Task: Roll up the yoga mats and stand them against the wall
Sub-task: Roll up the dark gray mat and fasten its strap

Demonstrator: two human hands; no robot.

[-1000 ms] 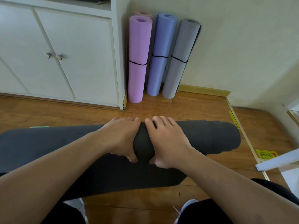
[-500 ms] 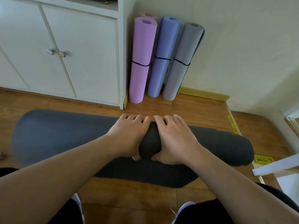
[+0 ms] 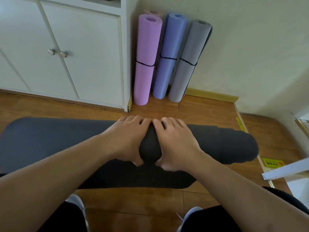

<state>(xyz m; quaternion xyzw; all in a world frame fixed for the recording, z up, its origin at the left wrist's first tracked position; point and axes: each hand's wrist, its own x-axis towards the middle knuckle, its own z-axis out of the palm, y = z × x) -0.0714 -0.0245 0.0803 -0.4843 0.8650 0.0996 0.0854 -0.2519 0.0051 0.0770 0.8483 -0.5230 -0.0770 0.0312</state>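
Landmark: dark mat [image 3: 217,144], lying crosswise on the wood floor [image 3: 150,201].

Nearest the camera: two knees in dark trousers, and grey shoe toes [image 3: 192,213] on bare floor short of the mat's flat tail. The tail's near edge shows a rounded corner at the right.

On the mat: left hand [image 3: 123,141] and right hand [image 3: 175,143] sit side by side on top of the roll's middle, fingers curled over its far side, thumbs tucked under its near side. Both hands grip the roll; a strip of mat shows between them. The roll extends well past each hand; its right end is a blunt, slightly uneven round.

Right of the mat: a yellow label [image 3: 271,163] on the floor, writing too small to read, and a yellow strip [image 3: 240,124] along the floor edge, also unreadable.

Beyond the mat: a band of bare floor, then a white cabinet [image 3: 80,52] at left. Beside it stand purple [image 3: 147,59], blue [image 3: 168,56] and grey [image 3: 189,62] rolled mats, upright against the wall [image 3: 250,47], each banded by a black cord. A pinkish roll top peeks behind the purple one.
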